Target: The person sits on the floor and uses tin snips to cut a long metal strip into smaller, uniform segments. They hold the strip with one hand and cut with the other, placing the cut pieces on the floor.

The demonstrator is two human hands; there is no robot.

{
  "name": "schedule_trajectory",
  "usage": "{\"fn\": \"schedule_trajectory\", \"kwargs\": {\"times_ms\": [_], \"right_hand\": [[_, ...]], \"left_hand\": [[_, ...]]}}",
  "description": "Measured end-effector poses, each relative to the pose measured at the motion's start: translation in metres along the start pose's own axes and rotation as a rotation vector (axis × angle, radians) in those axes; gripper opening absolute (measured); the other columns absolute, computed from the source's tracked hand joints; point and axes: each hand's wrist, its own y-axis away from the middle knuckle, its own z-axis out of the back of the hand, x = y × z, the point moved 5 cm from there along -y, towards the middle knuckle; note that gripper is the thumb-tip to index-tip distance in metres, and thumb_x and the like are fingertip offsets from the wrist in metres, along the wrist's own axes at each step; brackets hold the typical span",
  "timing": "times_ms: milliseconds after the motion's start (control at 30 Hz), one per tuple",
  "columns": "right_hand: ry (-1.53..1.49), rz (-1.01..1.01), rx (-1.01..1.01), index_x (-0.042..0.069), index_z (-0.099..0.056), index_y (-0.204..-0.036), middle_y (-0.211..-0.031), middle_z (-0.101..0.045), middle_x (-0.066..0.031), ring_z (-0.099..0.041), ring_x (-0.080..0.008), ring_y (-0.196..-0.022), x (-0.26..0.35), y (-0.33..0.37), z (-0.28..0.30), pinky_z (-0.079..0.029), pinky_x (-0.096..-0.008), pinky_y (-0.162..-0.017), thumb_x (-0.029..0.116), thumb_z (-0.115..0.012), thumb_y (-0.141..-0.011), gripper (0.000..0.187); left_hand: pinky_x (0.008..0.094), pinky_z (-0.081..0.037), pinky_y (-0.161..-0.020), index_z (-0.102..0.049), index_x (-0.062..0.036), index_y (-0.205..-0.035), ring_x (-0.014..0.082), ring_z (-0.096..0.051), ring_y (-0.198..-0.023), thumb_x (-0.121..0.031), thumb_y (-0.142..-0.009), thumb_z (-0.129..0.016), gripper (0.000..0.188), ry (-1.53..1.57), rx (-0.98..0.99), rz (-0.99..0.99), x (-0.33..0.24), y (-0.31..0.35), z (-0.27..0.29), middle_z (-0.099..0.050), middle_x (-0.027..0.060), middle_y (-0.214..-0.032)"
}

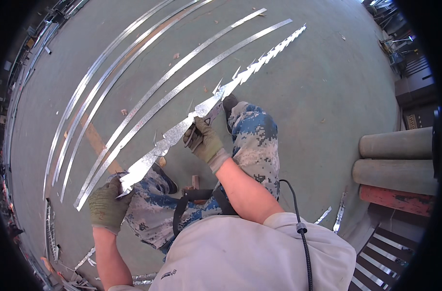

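A long shiny sheet-metal strip (171, 137) slants from my left knee up to the far right, its edges cut into pointed, bent-up tabs. My left hand (106, 205), in a green-grey work glove, is closed round the strip's near end. My right hand (205, 141), gloved alike, is closed round the handles of a pair of metal snips (212, 115) at the strip's middle. The snips' jaws lie close beside the strip's lower edge, partly hidden; whether they bite the metal I cannot tell.
Several uncut metal strips (182, 90) lie side by side on the green floor (322, 131), beyond the held one. Thick grey rollers (394, 145) and a red bar (395, 199) stand at the right. Metal offcuts (50, 228) lie at lower left and metal scraps (339, 217) at lower right.
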Motion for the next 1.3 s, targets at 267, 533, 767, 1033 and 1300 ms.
{"fn": "schedule_trajectory", "kwargs": {"times_ms": [267, 533, 767, 1033, 1300], "right_hand": [[0.166, 0.068, 0.259, 0.015, -0.066, -0.099, -0.088, -0.067, -0.0014, -0.067, -0.0149, -0.083, 0.007, 0.015, -0.039, -0.056, -0.0342, -0.073, 0.028, -0.070, -0.099, 0.014], [0.560, 0.318, 0.615, 0.012, -0.067, -0.123, -0.107, -0.069, -0.0032, -0.064, -0.0139, -0.085, 0.044, 0.027, -0.141, -0.049, -0.0216, -0.062, 0.025, -0.061, -0.104, 0.023], [0.965, 0.391, 0.816, 0.004, -0.068, -0.116, -0.102, -0.069, -0.0067, -0.065, -0.0148, -0.092, 0.018, 0.061, -0.260, -0.052, -0.0297, -0.085, 0.024, -0.058, -0.106, 0.024], [1.333, 0.604, 1.118, -0.001, -0.065, -0.123, -0.099, -0.069, -0.0097, -0.066, -0.0166, -0.091, -0.112, 0.113, -0.341, -0.054, -0.0297, -0.082, 0.024, -0.056, -0.108, 0.031], [1.266, 0.185, 1.230, -0.002, -0.068, -0.107, -0.086, -0.071, -0.0109, -0.067, -0.0167, -0.075, -0.268, 0.162, -0.370, -0.053, -0.0296, -0.070, 0.019, -0.064, -0.103, 0.022]], "left_hand": [[0.0423, -0.051, -0.066, -0.073, -0.0082, -0.102, 0.0327, -0.066, -0.072, -0.029, -0.081, -0.079, 0.030, 0.197, -0.164, -0.027, 0.020, 0.024, 0.003, -0.068, 0.0129, -0.078], [0.0427, -0.051, -0.075, -0.067, -0.0071, -0.094, 0.0344, -0.067, -0.084, -0.046, -0.084, -0.077, 0.041, 0.452, -0.207, 0.095, 0.049, 0.053, -0.012, -0.066, 0.0144, -0.084], [0.0356, -0.051, -0.070, -0.070, -0.0074, -0.092, 0.0298, -0.064, -0.075, -0.029, -0.084, -0.078, 0.025, 0.677, -0.666, 0.049, 0.080, 0.083, -0.017, -0.066, 0.0138, -0.080], [0.0286, -0.048, -0.061, -0.071, -0.0034, -0.092, 0.0072, -0.055, -0.065, -0.027, -0.085, -0.080, 0.027, 1.113, -0.660, 0.292, 0.136, 0.144, -0.030, -0.063, 0.0025, -0.071], [0.0279, -0.050, -0.070, -0.073, -0.0043, -0.103, 0.0077, -0.060, -0.077, -0.026, -0.087, -0.079, 0.028, 1.328, -0.893, 0.595, 0.153, 0.240, -0.060, -0.069, 0.0010, -0.083]]}}
